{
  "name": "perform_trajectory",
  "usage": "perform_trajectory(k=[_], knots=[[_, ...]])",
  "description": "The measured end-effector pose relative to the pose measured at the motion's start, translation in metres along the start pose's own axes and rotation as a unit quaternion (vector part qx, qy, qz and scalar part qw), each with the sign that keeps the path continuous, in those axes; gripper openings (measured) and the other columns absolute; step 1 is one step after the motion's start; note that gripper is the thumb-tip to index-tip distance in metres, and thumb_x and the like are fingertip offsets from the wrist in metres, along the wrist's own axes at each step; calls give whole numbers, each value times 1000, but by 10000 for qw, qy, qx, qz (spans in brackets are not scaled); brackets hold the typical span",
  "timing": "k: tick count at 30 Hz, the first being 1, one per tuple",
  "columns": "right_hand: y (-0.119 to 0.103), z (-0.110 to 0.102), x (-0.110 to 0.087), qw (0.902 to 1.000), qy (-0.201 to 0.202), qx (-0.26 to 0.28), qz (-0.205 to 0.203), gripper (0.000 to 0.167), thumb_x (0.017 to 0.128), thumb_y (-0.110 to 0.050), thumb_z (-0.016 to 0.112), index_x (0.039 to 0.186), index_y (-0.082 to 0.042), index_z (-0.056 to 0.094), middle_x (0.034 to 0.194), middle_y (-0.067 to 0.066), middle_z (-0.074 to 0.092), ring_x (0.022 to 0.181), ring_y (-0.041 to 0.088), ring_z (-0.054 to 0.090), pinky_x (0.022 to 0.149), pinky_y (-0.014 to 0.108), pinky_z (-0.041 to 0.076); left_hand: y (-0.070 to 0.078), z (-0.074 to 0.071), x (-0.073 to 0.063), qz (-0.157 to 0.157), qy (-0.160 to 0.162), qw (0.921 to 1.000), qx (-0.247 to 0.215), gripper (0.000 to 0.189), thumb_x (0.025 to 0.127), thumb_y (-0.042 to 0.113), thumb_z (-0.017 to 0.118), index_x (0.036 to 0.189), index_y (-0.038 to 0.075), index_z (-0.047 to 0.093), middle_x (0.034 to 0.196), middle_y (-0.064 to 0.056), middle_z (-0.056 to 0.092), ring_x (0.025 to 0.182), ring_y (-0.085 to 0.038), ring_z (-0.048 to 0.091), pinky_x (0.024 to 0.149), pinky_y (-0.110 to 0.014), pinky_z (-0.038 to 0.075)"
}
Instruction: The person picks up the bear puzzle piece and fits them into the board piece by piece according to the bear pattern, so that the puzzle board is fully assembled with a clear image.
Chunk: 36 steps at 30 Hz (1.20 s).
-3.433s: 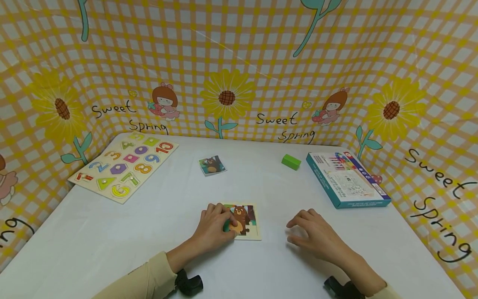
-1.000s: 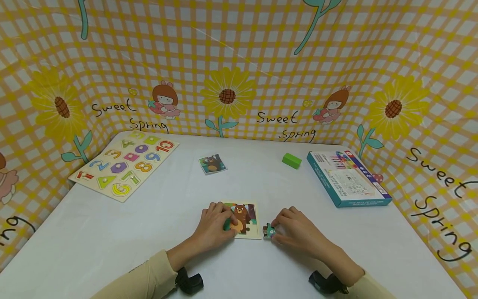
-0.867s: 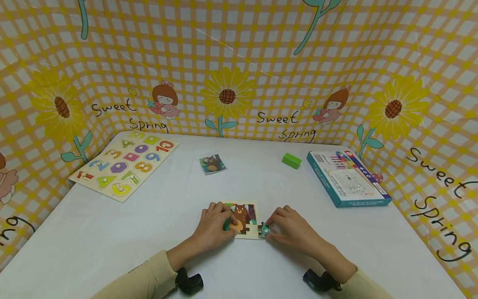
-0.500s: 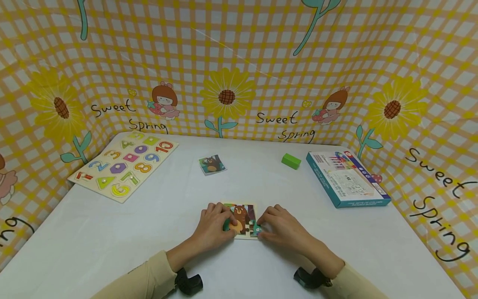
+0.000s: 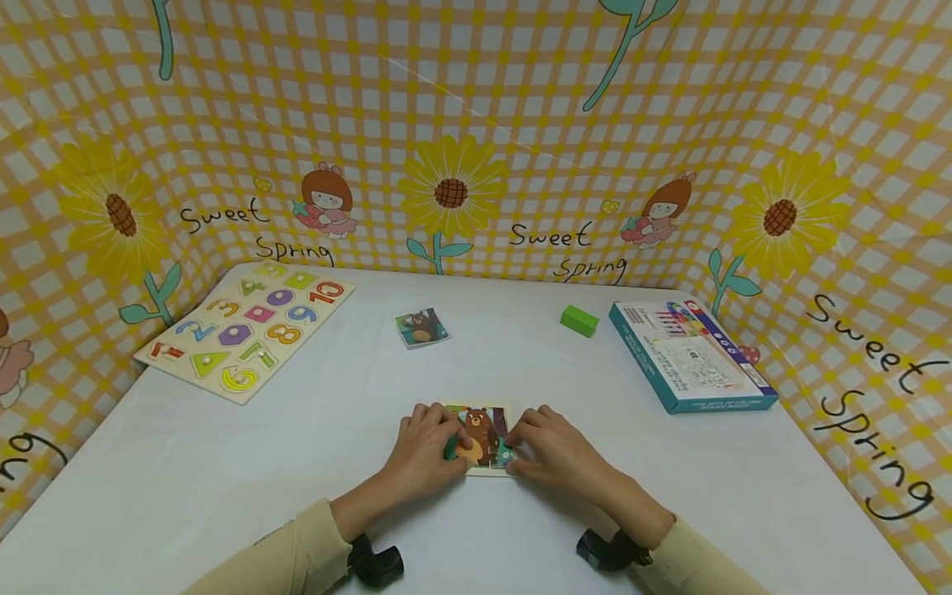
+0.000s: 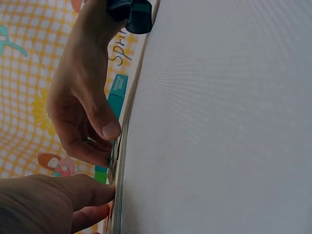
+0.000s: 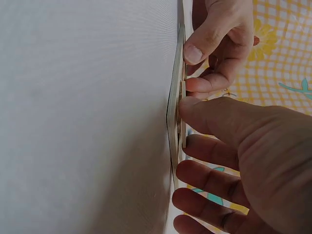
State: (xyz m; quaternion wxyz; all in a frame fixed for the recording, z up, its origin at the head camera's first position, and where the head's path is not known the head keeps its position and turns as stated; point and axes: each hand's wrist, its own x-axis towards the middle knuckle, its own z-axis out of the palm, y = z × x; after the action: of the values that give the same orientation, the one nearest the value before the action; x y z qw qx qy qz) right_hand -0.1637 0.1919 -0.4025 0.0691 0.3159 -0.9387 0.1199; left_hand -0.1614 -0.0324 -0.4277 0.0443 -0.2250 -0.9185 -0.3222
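A square bear jigsaw puzzle [image 5: 478, 423] in a pale wooden frame lies flat near the front of the table. My left hand [image 5: 426, 446] holds its left side, fingers curled over the picture, thumb near the front edge. At its lower right corner, a teal jigsaw piece [image 5: 505, 454] is pinched between thumb and index finger of my right hand [image 5: 561, 453]. In the right wrist view the piece [image 7: 184, 139] sits slightly above the frame [image 7: 172, 105], not fully flush. My left hand covers the puzzle's left part.
Behind the puzzle lies a small bear picture card [image 5: 422, 328]. A number-and-shape board [image 5: 249, 335] is at the left. A green block [image 5: 579, 321] and a flat teal-edged box [image 5: 692, 355] stand at the right. Checked cloth [image 5: 476, 107] walls the table.
My right hand came in from the right with the teal piece, crossed the frame's right edge and moved it left into the lower right gap. My left hand stayed in place.
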Motion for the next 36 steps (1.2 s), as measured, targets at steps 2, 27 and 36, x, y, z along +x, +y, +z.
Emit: perform_trajectory(k=[2, 27, 36], knots=[[-1, 0, 0, 10000, -5, 0, 31, 26, 71, -30, 80, 89, -15, 70, 89, -5, 61, 82, 9, 46, 73, 27, 42, 0, 0, 0, -4, 1, 10000, 10, 10, 74, 20, 71, 82, 20, 66, 103, -1, 54, 93, -18, 38, 77, -36, 28], [-2, 1, 1, 9999, -60, -7, 93, 25, 71, -27, 81, 89, -15, 70, 88, -6, 58, 82, 9, 45, 71, 25, 40, 17, 11, 10, 165, -128, 9997, 121, 11, 74, 24, 71, 85, 20, 69, 102, 1, 56, 94, -16, 40, 80, -35, 29], [-3, 0, 1, 9998, -97, 38, 197, 24, 71, -28, 80, 89, -16, 70, 88, -6, 58, 82, 9, 45, 71, 25, 40, 18, 14, 11, 177, -34, 9996, 207, 12, 75, 26, 72, 86, 21, 69, 101, 2, 56, 96, -16, 41, 83, -37, 30]])
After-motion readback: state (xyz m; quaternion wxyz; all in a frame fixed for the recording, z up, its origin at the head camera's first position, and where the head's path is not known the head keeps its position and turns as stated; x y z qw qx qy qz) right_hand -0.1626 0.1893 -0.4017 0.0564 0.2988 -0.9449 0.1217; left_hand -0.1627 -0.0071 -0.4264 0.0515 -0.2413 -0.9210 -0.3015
